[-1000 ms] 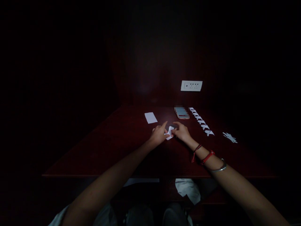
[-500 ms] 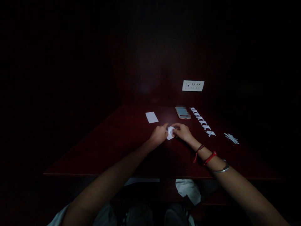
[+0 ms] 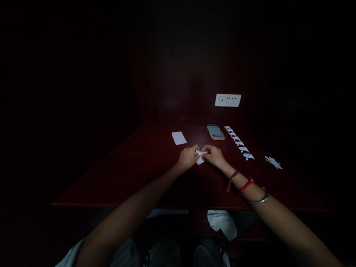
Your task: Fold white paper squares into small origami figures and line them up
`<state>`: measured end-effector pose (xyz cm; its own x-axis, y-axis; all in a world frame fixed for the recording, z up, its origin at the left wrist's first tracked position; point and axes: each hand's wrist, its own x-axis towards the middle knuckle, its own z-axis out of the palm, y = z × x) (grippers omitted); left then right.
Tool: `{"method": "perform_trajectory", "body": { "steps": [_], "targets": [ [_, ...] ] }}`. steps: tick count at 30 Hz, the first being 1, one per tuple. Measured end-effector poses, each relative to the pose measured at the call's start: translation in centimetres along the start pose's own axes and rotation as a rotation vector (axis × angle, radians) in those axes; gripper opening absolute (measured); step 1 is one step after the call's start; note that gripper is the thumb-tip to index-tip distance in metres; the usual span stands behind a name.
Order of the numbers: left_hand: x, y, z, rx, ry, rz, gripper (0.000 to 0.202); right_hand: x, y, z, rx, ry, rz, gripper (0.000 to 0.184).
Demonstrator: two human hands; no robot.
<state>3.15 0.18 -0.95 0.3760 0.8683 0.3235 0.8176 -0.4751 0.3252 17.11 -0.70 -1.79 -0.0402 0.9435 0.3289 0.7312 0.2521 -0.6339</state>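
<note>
A small, partly folded piece of white paper (image 3: 200, 160) lies on the dark red table (image 3: 133, 181) between my two hands. My left hand (image 3: 189, 157) pinches its left side, fingers curled over the far edge. On the opposite side, my right hand (image 3: 215, 156) grips the paper with thumb and fingers. Both thumbs press close together on its face, and the fingers hide the upper corners. Beyond my left hand lies a flat white sheet (image 3: 179, 138).
A phone (image 3: 216, 132) with a blurred screen lies at the back. Right of it runs a row of folded white paper pieces (image 3: 239, 143). Thin white strips (image 3: 273, 162) are heaped farther right. A socket panel (image 3: 228, 100) is on the wall.
My left fingers have curled in from a stretched position and now grip the paper's left side. The paper's upper edge has been bent inward. My right hand keeps its hold.
</note>
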Motion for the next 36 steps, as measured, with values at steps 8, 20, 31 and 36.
{"method": "perform_trajectory", "body": {
  "steps": [8,20,31,36],
  "targets": [
    [-0.07,-0.49,-0.22,-0.053,-0.046,-0.028,0.02,-0.09,0.14,0.13,0.038,-0.022,0.01,0.018],
    [-0.29,0.16,-0.5,-0.046,-0.06,-0.037,0.022,-0.37,-0.39,0.19,-0.138,0.05,-0.094,0.011],
    [-0.27,0.01,-0.49,-0.097,-0.066,-0.012,0.021,-0.73,-0.56,0.12,-0.166,0.032,-0.127,0.016],
    [0.06,-0.12,-0.77,-0.231,-0.11,-0.042,0.021,-0.98,-0.69,-0.4,-0.099,0.0,-0.132,0.012]
  ]
}}
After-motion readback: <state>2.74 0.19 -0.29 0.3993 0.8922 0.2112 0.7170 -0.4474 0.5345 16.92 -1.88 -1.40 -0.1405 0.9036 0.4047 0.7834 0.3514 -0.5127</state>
